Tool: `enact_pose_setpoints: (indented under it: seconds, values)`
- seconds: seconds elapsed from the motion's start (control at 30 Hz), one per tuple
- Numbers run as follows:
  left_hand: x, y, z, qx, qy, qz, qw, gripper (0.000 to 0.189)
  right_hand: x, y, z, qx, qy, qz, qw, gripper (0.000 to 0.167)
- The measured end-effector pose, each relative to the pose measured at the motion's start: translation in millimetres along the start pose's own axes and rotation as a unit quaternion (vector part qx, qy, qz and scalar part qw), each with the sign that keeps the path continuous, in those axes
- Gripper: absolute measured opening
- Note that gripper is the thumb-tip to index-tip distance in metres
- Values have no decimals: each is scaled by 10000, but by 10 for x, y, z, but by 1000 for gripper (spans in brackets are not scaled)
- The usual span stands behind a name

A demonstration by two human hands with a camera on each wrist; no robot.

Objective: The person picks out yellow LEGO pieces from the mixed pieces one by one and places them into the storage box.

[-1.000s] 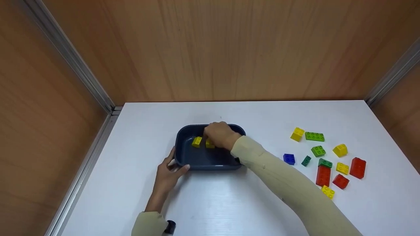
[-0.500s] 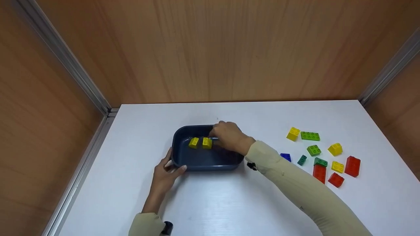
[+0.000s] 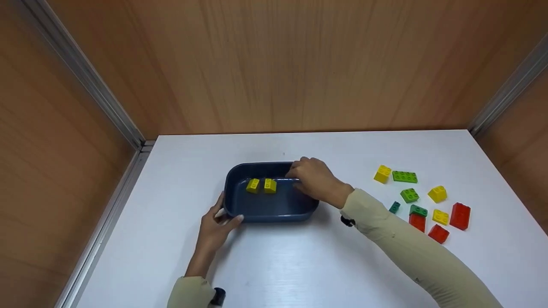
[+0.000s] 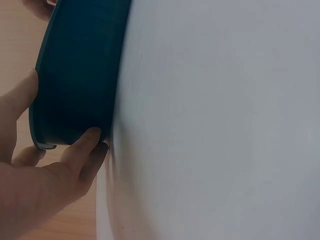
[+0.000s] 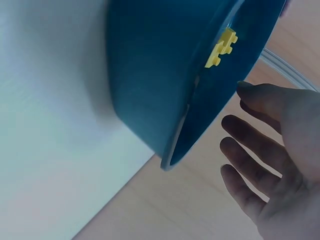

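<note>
A dark blue tray point(image 3: 269, 218) sits on the white table. Two yellow toy bricks lie side by side in it, a left one point(image 3: 253, 185) and a right one point(image 3: 270, 186). My left hand point(image 3: 214, 231) holds the tray's near left corner; in the left wrist view the thumb is at the rim of the tray point(image 4: 80, 75) and other fingers touch its side. Above the tray's right end is my right hand point(image 3: 317, 182). In the right wrist view that hand point(image 5: 280, 155) has its fingers spread and loosely bent, with nothing between them, beside the rim.
On the table's right side lie loose toy bricks: several yellow ones point(image 3: 437, 194), several green ones point(image 3: 404, 177) and several red ones point(image 3: 460, 216). The right sleeve point(image 3: 411, 248) covers part of that area. Wooden panels point(image 3: 274, 64) enclose the table's back and sides.
My right hand has drawn back to the right, away from the right yellow brick, which it partly covered at first. The left hand keeps its hold on the tray. The view has shifted slightly.
</note>
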State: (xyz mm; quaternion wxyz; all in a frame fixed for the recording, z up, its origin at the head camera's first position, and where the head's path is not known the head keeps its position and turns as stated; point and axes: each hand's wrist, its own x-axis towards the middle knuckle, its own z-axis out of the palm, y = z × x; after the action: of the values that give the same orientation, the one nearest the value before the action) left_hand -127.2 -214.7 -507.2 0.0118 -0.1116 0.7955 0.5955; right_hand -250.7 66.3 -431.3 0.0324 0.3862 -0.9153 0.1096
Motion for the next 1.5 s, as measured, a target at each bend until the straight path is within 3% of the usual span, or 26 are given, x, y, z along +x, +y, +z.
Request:
enact_pose_setpoints:
  seconds: [0.23, 1.03, 1.27, 1.5]
  values:
    - [0, 8, 13, -17, 2, 7, 10000, 88, -183, 77, -19, -358, 91, -28, 9993, 29]
    - [-11, 6, 46, -24, 90, 36, 10000, 87, -826, 494, 32, -398, 625, 217, 9970, 30]
    - [-15, 14, 67, -76, 98, 74, 9999, 87, -994, 686, 30, -324, 545, 550, 9965, 29]
    - [-6, 11, 78, -45, 106, 37, 9999, 87, -1195, 948, 6, -424, 778, 845, 9925, 33]
